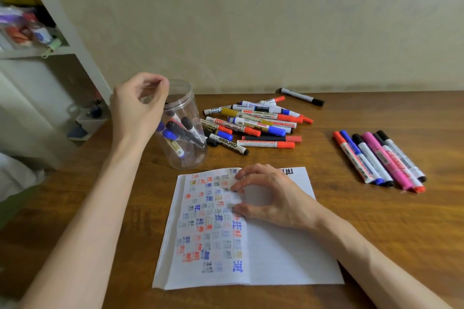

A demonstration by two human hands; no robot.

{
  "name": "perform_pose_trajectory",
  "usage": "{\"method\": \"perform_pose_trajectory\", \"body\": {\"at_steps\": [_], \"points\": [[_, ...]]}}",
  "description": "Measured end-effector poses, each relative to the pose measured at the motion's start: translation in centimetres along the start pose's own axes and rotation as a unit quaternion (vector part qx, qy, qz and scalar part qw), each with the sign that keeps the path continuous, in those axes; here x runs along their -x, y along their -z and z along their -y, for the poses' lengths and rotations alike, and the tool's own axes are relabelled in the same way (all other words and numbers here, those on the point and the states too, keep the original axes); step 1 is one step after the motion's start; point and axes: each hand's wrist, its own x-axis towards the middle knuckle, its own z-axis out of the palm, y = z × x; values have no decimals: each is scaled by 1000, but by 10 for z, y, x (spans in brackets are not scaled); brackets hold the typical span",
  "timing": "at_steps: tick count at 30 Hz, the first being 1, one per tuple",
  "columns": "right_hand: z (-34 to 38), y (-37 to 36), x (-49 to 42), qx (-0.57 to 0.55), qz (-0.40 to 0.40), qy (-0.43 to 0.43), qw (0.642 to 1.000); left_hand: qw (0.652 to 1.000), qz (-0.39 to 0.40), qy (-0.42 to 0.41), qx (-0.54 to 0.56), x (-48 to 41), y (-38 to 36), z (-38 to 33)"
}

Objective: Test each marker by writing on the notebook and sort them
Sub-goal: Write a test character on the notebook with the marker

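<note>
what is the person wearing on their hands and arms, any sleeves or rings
Nothing worn shows. The left hand and right hand have no gloves, and no rings can be made out. Both wrists carry no watch or bracelet, and no sleeve appears anywhere up to the frame edge.

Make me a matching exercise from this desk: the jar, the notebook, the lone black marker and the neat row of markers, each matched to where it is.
1. jar
2. notebook
3. lone black marker
4. row of markers

A. under the right hand
B. on the right side of the table
C. near the wall, apart from the pile
D. by the left hand, markers inside

Pairs: 1-D, 2-A, 3-C, 4-B
</note>
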Motion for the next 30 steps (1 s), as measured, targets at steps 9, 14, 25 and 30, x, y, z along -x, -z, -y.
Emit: {"method": "perform_pose_trajectory", "body": {"at_steps": [9, 14, 25, 30], "points": [[-2, 0, 0, -4, -8, 7, 1000, 977, -147, -152, -13, 42, -18, -28], [-3, 3, 3, -41, -45, 6, 998, 983, -29, -172, 56, 80, -61, -47], [-20, 21, 9, -19, -169, -48, 984, 915, 302, -10, -265, 96, -120, -15], [-21, 22, 9, -12, -176, -56, 983, 916, 285, -34, -279, 92, -123, -11]]}}
